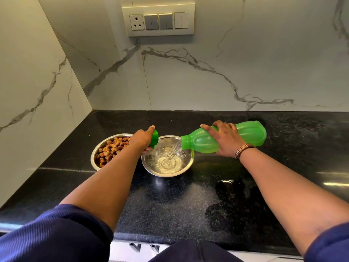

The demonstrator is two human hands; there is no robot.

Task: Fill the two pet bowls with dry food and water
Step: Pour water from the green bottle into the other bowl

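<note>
Two steel bowls stand side by side on the black counter. The left bowl [96, 151] holds brown dry food [111, 148]. The right bowl [186, 163] has water pooling in its bottom. My right hand [224, 138] grips a green plastic bottle [251, 133] lying almost level, mouth to the left over the right bowl. A stream of water [174, 151] runs from the mouth into that bowl. My left hand [141, 138] hovers between the two bowls, closed on the bottle's green cap [155, 138].
The black granite counter [207, 205] runs to a marble wall behind and on the left. A switch panel with a socket [158, 19] sits high on the back wall. The counter's front edge [188, 241] is near my body.
</note>
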